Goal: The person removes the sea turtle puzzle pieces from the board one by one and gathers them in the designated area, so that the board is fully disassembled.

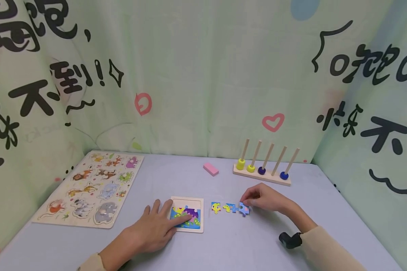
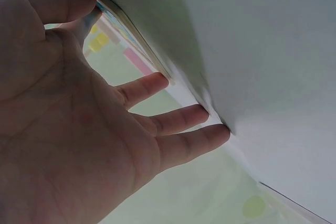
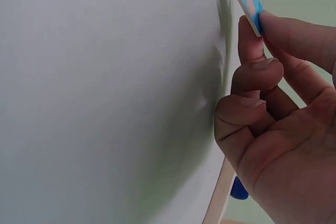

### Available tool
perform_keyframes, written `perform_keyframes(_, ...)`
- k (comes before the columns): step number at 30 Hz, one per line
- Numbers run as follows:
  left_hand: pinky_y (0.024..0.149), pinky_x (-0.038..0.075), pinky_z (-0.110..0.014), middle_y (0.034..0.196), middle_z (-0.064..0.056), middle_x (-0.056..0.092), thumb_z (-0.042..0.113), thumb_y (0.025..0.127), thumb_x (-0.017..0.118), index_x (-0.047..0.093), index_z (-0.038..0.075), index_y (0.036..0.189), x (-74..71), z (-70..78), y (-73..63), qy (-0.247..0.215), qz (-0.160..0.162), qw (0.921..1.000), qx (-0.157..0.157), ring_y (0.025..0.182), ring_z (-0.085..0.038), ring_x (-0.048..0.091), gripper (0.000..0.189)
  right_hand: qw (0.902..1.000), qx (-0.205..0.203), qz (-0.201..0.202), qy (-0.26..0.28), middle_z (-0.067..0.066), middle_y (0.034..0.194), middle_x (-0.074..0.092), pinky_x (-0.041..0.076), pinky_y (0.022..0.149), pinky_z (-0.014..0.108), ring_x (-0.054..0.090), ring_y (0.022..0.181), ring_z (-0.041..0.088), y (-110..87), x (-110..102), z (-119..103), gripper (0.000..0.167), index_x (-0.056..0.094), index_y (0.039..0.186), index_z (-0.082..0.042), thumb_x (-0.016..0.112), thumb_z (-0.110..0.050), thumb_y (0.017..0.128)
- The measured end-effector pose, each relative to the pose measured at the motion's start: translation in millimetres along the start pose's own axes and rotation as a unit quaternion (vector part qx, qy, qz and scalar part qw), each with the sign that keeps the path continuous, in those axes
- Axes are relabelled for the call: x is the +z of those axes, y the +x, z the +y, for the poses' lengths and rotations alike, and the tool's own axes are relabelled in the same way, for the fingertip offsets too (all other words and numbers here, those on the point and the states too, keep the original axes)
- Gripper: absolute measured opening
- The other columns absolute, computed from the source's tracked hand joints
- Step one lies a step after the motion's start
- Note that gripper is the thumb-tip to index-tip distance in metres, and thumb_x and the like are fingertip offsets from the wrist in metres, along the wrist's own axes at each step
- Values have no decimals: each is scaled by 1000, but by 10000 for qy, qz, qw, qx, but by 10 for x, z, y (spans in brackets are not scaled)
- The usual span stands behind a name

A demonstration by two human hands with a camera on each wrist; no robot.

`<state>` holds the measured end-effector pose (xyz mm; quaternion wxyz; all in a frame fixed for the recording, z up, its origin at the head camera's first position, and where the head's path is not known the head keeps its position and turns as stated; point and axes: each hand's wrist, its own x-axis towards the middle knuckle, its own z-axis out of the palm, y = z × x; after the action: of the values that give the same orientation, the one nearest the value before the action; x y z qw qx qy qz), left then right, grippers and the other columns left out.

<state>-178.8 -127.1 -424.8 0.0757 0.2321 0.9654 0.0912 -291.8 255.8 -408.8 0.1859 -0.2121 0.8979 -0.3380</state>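
Observation:
A small square puzzle tray (image 1: 186, 230) with a wooden rim lies on the table, colourful pieces fitted in it. My left hand (image 1: 155, 227) rests on its left side with fingers spread; the thumb reaches across the picture. In the left wrist view, the fingertips (image 2: 221, 129) touch the tabletop beside the tray. To the tray's right, my right hand (image 1: 266, 198) pinches a blue jigsaw piece (image 1: 244, 210) between thumb and finger. The right wrist view shows that piece tilted, one edge in the pinch. Beside it lie a yellow jigsaw piece (image 1: 216, 207) and a yellow-and-blue piece (image 1: 229, 207).
A large animal puzzle board (image 1: 98, 188) lies at the left. Toward the back are a pink block (image 1: 211, 169) and a wooden peg stand (image 1: 262, 177) with yellow and dark blue pieces on its pegs. Printed curtains (image 1: 203, 75) surround the table.

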Motion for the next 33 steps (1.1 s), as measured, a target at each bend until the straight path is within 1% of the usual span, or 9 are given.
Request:
perform_keyframes(9,115,38,-73,164,-19,38,33,108,58,49,55,152,0,9,-2,-42,-72,9999,-81,143,-51,41,50,10000,69,41,-41,3,98,77,44,67,23,54,82,16,-23,19,25,11,80,105,-8,72,-14,99)
perform_keyframes(16,117,36,-74,165,-18,37,34,109,58,49,55,152,5,11,-1,-76,-93,9998,-141,146,-53,39,49,9998,69,141,-77,4,97,78,45,67,22,55,79,13,-30,28,23,12,80,105,-7,72,-14,99)
perform_keyframes(23,117,36,-74,165,-19,36,34,109,57,49,55,152,2,10,-3,-56,-74,9999,-124,147,-55,39,49,9997,65,244,-57,6,98,78,46,66,22,55,80,16,-57,41,25,14,80,107,-4,72,-12,99)
perform_keyframes(33,116,37,-73,164,-19,37,33,109,57,50,54,152,-4,13,-12,-24,9,10000,-64,145,-54,40,48,9994,28,305,-167,5,95,77,46,66,21,56,79,17,-73,47,-1,12,80,106,-4,73,-10,98)
